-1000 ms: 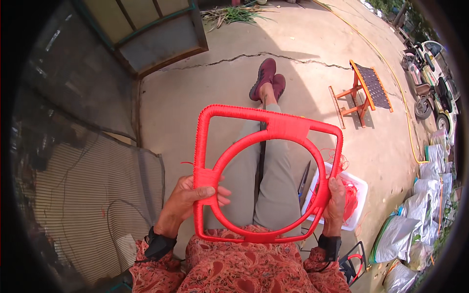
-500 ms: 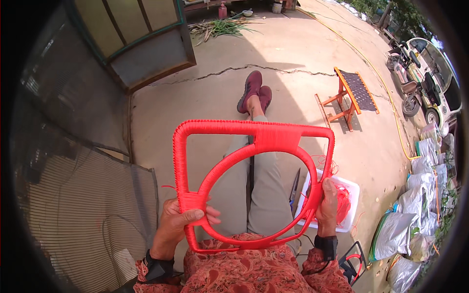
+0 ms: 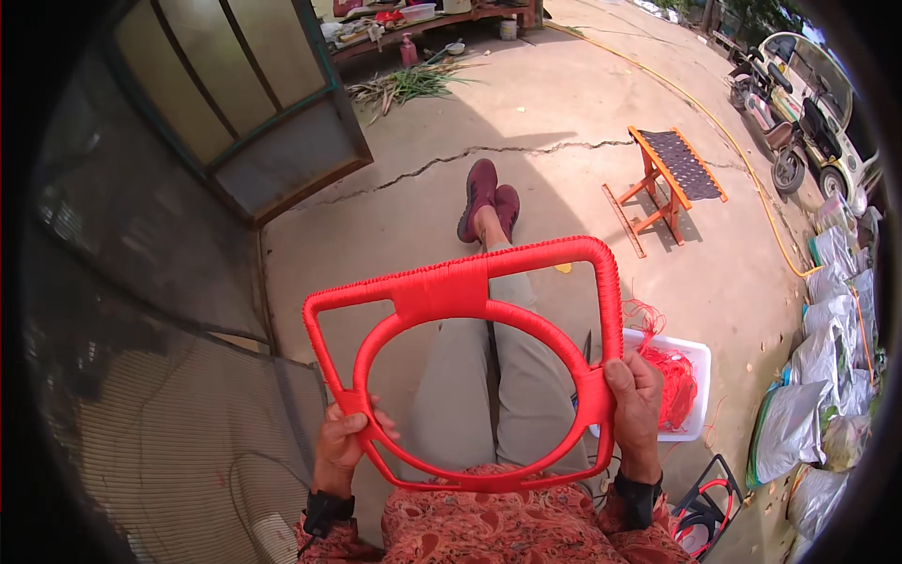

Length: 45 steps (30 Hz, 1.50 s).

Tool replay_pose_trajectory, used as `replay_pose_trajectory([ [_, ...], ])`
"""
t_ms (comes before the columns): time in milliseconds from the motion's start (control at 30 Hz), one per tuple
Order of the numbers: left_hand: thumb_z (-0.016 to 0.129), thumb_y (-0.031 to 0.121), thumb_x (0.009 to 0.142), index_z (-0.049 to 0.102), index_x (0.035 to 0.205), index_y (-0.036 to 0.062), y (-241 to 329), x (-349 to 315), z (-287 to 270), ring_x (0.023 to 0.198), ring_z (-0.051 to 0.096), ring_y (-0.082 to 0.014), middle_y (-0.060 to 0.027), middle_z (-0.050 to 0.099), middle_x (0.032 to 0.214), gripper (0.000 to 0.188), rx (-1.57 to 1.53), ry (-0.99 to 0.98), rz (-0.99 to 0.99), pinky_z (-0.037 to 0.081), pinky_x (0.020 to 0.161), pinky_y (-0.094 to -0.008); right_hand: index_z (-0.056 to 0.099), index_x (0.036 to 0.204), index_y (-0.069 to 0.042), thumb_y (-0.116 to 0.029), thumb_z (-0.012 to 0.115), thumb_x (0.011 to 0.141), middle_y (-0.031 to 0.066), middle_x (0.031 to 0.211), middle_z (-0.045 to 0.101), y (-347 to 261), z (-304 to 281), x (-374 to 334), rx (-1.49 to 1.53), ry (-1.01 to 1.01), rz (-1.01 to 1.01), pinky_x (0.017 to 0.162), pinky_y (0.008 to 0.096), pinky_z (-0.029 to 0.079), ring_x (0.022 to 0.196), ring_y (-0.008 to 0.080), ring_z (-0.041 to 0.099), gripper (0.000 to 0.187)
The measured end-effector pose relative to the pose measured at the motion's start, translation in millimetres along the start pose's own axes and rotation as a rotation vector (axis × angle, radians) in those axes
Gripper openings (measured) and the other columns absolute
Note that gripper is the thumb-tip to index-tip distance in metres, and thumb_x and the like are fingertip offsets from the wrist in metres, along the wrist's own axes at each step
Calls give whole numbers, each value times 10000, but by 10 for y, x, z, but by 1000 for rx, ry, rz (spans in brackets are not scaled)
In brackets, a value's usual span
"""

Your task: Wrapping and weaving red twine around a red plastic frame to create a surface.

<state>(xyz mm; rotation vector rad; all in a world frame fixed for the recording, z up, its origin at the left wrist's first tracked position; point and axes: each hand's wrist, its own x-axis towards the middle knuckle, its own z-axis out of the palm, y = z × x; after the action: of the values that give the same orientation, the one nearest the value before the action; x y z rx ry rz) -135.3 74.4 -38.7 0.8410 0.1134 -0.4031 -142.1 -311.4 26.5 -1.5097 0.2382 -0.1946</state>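
Above my lap I hold a frame wound tightly in red cord, a rounded rectangle with a ring joined inside it. Gripping the wrapped joint at its left side is my left hand, thumb in front and fingers behind. My right hand is closed on the right side of the frame, its thumb on the wrapped joint there. The frame is tilted, its right top corner higher than the left. Through the ring show my grey trousers.
Right of my legs stands a white plastic tub holding loose red cord. Nearby lies a dark frame with red on it. Farther out are a folding stool, silvery bags and a yellow hose. A mesh screen is at left.
The red frame has been turned: the wide wrapped joint and larger gap have swapped sides, and its right side now tips toward the camera. Both hands still hold it. The view has shifted slightly.
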Motion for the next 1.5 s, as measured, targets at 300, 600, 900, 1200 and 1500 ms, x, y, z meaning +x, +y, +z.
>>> replay_pose_trajectory([
  [300,661,81,820,571,1166,-73,88,-118,120,823,687,-387,-263,678,913,390,22,-42,31,566,783,-522,636,892,-8,-311,620,951,-53,731,561,135,-61,-41,45,10,-20,561,178,371,639,13,460,309],
  [600,652,40,801,595,1120,-81,148,-227,284,781,687,-424,-297,670,892,346,132,-40,103,582,720,-533,648,931,0,-319,614,952,-9,792,617,306,-218,20,134,-73,81,636,209,422,700,48,514,322],
  [900,666,38,789,590,1108,-106,298,-506,355,778,690,-418,-296,672,894,359,190,96,189,580,732,-520,623,988,-7,-151,655,892,101,946,614,-791,269,634,-468,31,-747,742,311,459,860,231,570,176],
  [1200,673,118,854,542,1232,-92,287,-456,436,967,671,-268,-191,681,1021,452,216,-80,-33,525,895,-367,653,913,1,-127,606,892,116,774,626,-1115,784,648,-742,-416,-785,662,371,414,734,286,548,138],
  [1500,672,168,877,547,1276,-2,693,-283,567,1105,602,-215,-127,661,1118,451,844,391,682,462,984,-346,638,851,12,-108,558,920,137,737,613,-965,945,731,-713,-399,-782,642,380,409,665,297,547,160],
])
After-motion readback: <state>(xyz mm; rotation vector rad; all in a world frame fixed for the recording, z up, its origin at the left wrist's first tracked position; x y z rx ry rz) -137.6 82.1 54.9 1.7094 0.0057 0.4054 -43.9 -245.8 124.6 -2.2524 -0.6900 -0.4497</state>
